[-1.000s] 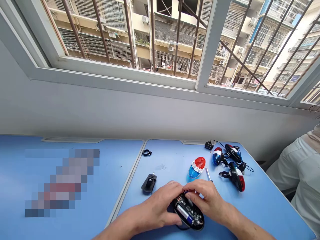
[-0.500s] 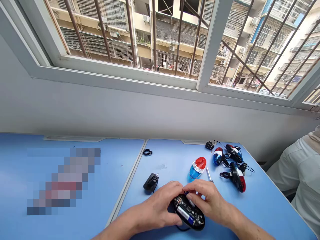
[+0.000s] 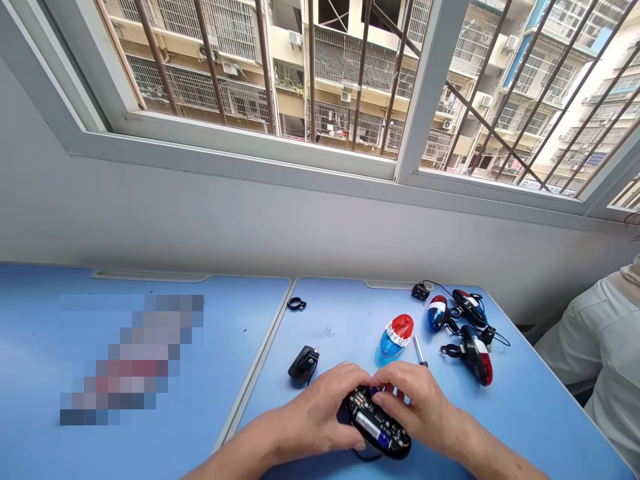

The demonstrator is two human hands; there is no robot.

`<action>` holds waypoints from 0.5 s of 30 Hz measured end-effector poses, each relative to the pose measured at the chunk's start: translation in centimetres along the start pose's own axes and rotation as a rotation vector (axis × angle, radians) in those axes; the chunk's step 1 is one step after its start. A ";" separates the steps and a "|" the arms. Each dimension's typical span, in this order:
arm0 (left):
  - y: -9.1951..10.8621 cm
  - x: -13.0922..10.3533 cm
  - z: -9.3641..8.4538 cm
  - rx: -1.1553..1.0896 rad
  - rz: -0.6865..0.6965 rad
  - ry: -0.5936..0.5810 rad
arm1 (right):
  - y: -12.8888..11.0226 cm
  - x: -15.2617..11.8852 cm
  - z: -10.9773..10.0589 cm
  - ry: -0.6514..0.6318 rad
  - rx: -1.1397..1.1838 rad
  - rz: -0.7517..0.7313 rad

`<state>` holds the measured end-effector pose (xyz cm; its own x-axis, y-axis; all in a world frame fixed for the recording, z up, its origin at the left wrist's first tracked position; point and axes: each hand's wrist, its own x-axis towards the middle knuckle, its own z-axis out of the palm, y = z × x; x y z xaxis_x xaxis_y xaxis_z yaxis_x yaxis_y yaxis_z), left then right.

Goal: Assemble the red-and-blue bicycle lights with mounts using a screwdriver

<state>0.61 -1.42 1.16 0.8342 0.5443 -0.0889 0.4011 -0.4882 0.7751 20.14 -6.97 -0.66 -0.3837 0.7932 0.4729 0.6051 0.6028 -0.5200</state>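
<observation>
My left hand (image 3: 330, 407) is closed around the left end of a black bicycle light base (image 3: 400, 448), which lies open with its circuit board showing. One silver and purple battery (image 3: 369, 427) sits in the near side of the board. At the far side, my right hand (image 3: 415, 400) pinches a second battery (image 3: 374, 391); only its purple end shows between the fingers. Beyond the hands lies a red and blue clear cover (image 3: 397, 337), with a screwdriver (image 3: 420, 350) to its right, partly hidden by my right hand.
Several red and blue bicycle lights (image 3: 475, 357) with cables lie at the right, near a small black button unit (image 3: 420, 291). A black bracket piece (image 3: 303, 365) and a black clamp ring (image 3: 297, 303) are on the left. Another person (image 3: 595, 327) is at the right edge.
My right fingers have pressed in slightly over the far battery, and less of it shows now. The left hand's hold on the base is unchanged. The view has shifted slightly.
</observation>
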 end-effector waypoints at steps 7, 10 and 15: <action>0.0 0.0 0.1 -0.023 -0.015 0.003 | -0.2 0.0 0.1 -0.015 -0.053 -0.050; 0.0 0.0 0.2 -0.024 -0.009 0.006 | -0.3 0.0 0.0 -0.039 -0.070 -0.052; -0.1 0.1 0.3 -0.018 0.023 0.002 | -0.2 -0.2 0.0 -0.073 -0.132 -0.073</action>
<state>0.77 -1.53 0.84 0.8425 0.5342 -0.0700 0.3751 -0.4884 0.7879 20.05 -7.26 -0.64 -0.4767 0.7548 0.4507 0.6585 0.6462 -0.3858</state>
